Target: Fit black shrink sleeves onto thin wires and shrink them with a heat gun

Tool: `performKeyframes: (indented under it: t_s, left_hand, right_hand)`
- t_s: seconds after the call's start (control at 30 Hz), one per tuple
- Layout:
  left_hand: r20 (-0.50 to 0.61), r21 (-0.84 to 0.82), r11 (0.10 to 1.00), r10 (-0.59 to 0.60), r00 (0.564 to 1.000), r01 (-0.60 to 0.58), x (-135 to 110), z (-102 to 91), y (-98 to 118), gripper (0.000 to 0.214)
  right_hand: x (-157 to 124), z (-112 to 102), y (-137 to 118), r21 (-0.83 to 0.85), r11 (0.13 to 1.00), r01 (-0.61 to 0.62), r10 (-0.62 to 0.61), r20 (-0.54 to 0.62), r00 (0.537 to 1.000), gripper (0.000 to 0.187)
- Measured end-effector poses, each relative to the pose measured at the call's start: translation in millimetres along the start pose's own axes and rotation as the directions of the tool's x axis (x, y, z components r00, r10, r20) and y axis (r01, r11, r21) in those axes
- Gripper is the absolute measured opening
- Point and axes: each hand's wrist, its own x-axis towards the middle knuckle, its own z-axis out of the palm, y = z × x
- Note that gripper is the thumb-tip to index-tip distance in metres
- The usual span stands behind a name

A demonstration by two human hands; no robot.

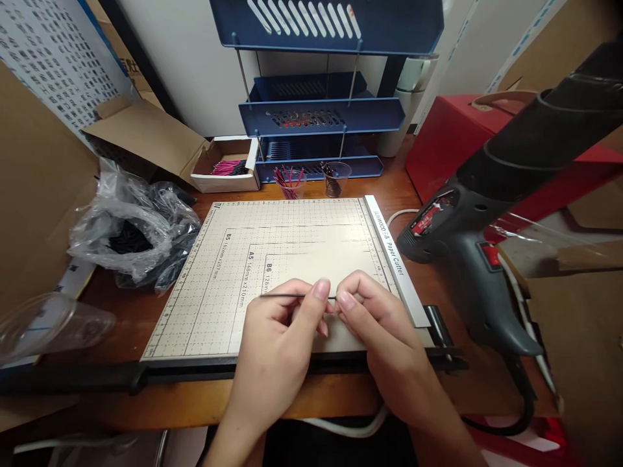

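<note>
Both of my hands meet above the front part of a paper cutter (209,259) marked with a printed grid. A thin black wire-like strand (280,296) runs sideways between them. My left hand (285,331) pinches it between thumb and forefinger, and its free end sticks out to the left. At the right end of the strand, my right hand (377,318) is closed in a pinch; anything else between its fingertips is too small to make out. Behind the board stand two clear cups, one with pink and black pieces (291,183), the other with dark pieces (335,180).
A heat gun (467,253) stands at the right beside a red box (438,130). At the left lie clear plastic bags (136,227) and a tipped plastic cup (58,327). An open carton (228,181) and a blue tray rack (321,117) stand behind. The cutter's black handle (73,378) juts out front left.
</note>
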Motion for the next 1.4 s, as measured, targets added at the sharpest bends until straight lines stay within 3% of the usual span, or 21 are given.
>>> performKeyframes:
  t_s: [0.37, 0.8, 1.03, 1.4]
  left_hand:
    - [0.092, -0.020, 0.997, -0.077, 0.993, 0.079, 6.2, -3.9, 7.7, 0.049]
    - [0.065, -0.026, 0.999, -0.042, 0.997, 0.044, 4.1, -4.0, 1.2, 0.046]
    - [0.197, -0.074, 0.994, -0.069, 0.978, 0.085, 1.1, -2.5, 3.7, 0.051]
    - [0.223, -0.076, 0.995, -0.048, 0.974, 0.066, -1.8, -2.4, -0.8, 0.050]
  right_hand:
    - [0.3, 0.8, -3.1, 0.009, 1.000, 0.007, -0.007, -0.036, 0.999, 0.035]
    - [-1.8, 2.7, -2.2, 0.081, 0.997, -0.002, 0.002, 0.001, 1.000, 0.033]
    - [-1.7, 3.3, -1.7, 0.144, 0.989, 0.011, -0.018, 0.047, 0.999, 0.036]
    - [-1.8, 2.5, -1.7, 0.113, 0.994, 0.006, -0.012, 0.049, 0.999, 0.038]
